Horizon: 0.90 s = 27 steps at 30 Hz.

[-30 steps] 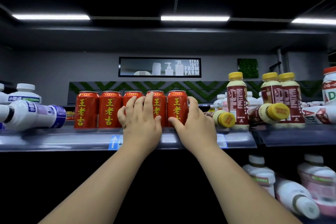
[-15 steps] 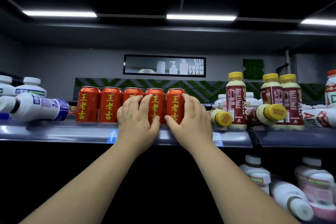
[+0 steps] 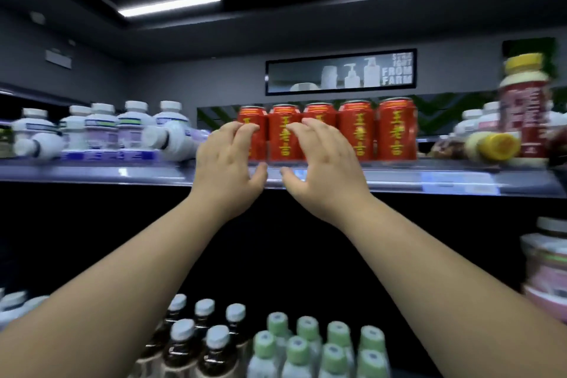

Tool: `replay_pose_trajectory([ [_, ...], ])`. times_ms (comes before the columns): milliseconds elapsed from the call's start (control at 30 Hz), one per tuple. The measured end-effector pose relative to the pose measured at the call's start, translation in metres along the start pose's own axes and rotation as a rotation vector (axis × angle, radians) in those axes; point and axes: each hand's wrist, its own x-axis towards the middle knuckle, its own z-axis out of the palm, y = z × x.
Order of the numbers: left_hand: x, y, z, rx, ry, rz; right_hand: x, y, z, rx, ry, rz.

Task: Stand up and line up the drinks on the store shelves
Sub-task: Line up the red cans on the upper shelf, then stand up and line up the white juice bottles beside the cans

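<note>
Five red cans (image 3: 395, 129) stand upright, touching, in a row on the shelf (image 3: 92, 173). Left hand (image 3: 228, 163) and right hand (image 3: 322, 166), shifted leftward along the row, hover loose-fingered, gripping nothing. Toppled white bottle (image 3: 171, 139) just beside: likely next.

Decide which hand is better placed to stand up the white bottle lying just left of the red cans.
Left. The left hand is beside the toppled white bottle; the right hand is farther away, before the red cans.

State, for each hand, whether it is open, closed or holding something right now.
Left hand: open, fingers loosely bent before the red cans, gripping nothing.
Right hand: open, same pose, gripping nothing.
</note>
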Motion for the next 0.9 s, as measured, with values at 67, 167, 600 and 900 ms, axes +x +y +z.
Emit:
replay_pose_trajectory([
  [67, 0.002, -0.024, -0.013, -0.005, 0.001, 0.023, 0.01, -0.016, 0.015, 0.022, -0.032, 0.01],
  [167, 0.003, -0.069, -0.03, -0.024, 0.067, 0.055, 0.026, -0.047, 0.044, 0.032, -0.062, 0.027],
  [600, 0.003, -0.22, -0.032, -0.297, 0.009, 0.091, 0.085, -0.13, 0.161, 0.038, -0.046, 0.255],
  [900, 0.017, -0.245, -0.005, -0.478, -0.138, -0.004, 0.113, -0.143, 0.172, 0.094, -0.123, 0.273],
])
